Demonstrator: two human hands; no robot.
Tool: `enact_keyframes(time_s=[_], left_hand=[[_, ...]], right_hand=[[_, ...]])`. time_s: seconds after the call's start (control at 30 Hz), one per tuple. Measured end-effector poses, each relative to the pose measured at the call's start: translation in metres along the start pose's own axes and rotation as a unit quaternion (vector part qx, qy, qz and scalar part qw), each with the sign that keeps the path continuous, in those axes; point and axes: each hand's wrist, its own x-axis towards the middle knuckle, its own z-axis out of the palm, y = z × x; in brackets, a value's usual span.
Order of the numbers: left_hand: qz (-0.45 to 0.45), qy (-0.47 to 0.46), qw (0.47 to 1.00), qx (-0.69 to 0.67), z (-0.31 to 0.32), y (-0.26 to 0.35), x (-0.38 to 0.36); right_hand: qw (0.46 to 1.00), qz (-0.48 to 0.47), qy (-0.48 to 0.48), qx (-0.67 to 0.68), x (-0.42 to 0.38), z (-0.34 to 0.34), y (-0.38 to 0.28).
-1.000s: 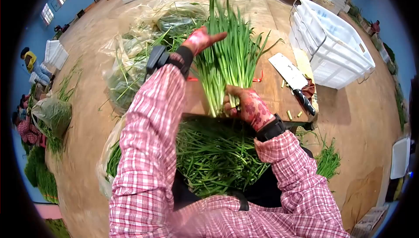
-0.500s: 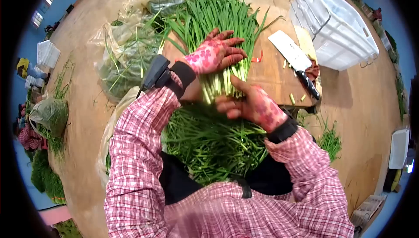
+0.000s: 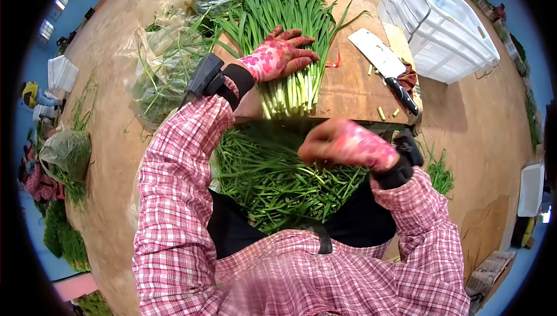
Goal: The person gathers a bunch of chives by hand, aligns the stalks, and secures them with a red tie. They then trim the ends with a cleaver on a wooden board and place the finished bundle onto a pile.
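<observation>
A thick bunch of garlic chives (image 3: 284,20) lies on the wooden board (image 3: 348,93), its pale cut ends pointing toward me. Across the stems rests my left hand (image 3: 279,55), palm down with fingers spread, in a flower-printed glove that leaves the fingers bare. My right hand (image 3: 348,145), blurred by motion, hangs below the board's near edge over a heap of loose green leaves (image 3: 290,191). Its fingers look bent, and I cannot tell whether they hold anything. A cleaver (image 3: 380,55) with a black handle lies on the board's right side. Near the bunch is a red tie (image 3: 334,61).
Clear plastic bags of greens (image 3: 165,78) stand left of the board. Stacked white crates (image 3: 444,26) are at the right. Short cut stem pieces (image 3: 381,113) lie near the cleaver handle. Another person (image 3: 40,182) is at the far left.
My right hand has left the stem ends and moved down and right, off the board. My left hand stays on the bunch, whose cut ends now show in a more even row.
</observation>
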Motion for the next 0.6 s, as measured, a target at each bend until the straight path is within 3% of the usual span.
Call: enact_keyframes(time_s=[0.03,0.1,0.2,0.37,0.4,0.53,0.57,0.6], left_hand=[[-0.003,-0.001,1.000,-0.007,0.002,0.000,-0.001],[-0.006,-0.004,1.000,-0.017,0.004,-0.004,0.001],[-0.017,-0.016,1.000,-0.012,0.012,-0.010,0.006],[-0.022,0.026,0.992,-0.125,0.000,-0.008,0.005],[-0.020,0.087,0.989,-0.119,-0.005,-0.002,0.003],[-0.048,0.275,0.958,-0.067,-0.020,0.009,-0.007],[-0.036,0.297,0.951,-0.083,-0.028,0.017,-0.015],[-0.101,0.251,0.958,-0.096,-0.034,0.027,-0.022]], right_hand=[[0.992,-0.020,0.082,0.093,-0.006,-0.005,0.004],[0.959,-0.032,0.279,0.030,0.019,-0.019,0.021],[0.922,-0.019,0.378,-0.075,0.044,-0.020,0.005],[0.923,-0.046,0.383,-0.021,0.086,-0.020,0.030],[0.924,-0.041,0.379,0.006,0.085,-0.020,0.030],[0.934,-0.017,0.263,0.243,0.076,-0.033,0.030],[0.928,-0.021,0.238,0.286,0.073,-0.037,0.030],[0.920,-0.026,0.214,0.328,0.070,-0.044,0.031]])
